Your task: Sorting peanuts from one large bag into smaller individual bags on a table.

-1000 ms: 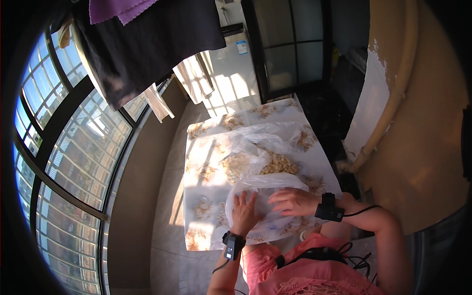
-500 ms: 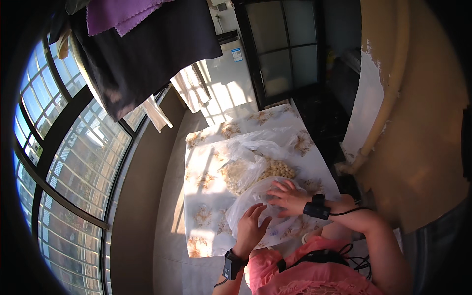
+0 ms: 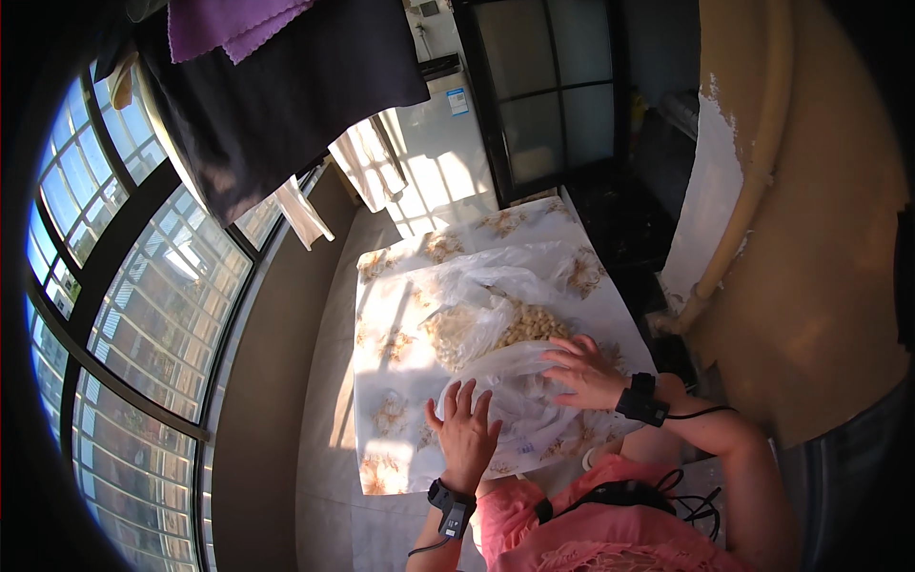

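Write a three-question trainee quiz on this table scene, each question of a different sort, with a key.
1. True or false: both hands lie flat, fingers spread, on the clear plastic bag.
2. Multiple choice: the heap of pale nuts lies
A. beyond the hands, among the plastic
B. on the floor
C. in a metal bowl
3. Fill in: the table is covered with a white cloth printed with ___ motifs.

Key
1. True: the left hand and the right hand both press on the bag, palms down.
2. A
3. Floral
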A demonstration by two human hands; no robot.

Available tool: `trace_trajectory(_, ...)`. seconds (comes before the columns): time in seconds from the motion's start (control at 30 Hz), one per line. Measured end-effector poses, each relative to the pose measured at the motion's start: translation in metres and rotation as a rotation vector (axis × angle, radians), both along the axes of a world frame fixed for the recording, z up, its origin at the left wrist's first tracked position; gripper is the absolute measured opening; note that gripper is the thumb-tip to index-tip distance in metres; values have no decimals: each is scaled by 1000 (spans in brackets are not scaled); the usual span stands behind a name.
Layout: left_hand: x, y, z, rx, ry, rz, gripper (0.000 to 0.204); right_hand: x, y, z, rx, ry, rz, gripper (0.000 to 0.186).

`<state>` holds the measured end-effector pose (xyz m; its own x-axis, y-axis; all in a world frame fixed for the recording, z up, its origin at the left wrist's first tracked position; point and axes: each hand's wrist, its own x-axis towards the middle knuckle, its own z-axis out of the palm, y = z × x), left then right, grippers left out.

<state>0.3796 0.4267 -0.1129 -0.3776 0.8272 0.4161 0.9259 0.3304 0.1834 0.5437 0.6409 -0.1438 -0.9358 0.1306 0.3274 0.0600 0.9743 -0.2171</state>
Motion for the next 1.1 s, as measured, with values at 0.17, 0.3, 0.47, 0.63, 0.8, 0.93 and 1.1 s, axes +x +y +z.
trace_trajectory(0.17,-13,0,-26,-30,-3,16,51,-3,7,-11,10,-54,-73,43)
trace_trajectory(0.3,-12,-2,-26,159,-23,-148,36,-7,3,2,-21,4,-53,38)
trace_trajectory(0.47,4,-3,-21,142,-146,-198,34,-5,2,14,-70,115,-35,35)
trace_trajectory(0.63,6,-8,-39,-1,-106,-176,40,-1,1,14,-130,107,-94,41)
trace_trajectory(0.8,1,-21,-47,-134,-112,-152,37,-18,-1,25,-195,139,-79,50)
trace_trajectory(0.93,-3,-38,-46,-133,-126,-133,34,-51,12,19,-495,201,-123,78)
trace_trajectory(1.1,-15,-72,-44,-178,-176,-38,41,-111,8,20,-580,417,-130,107)
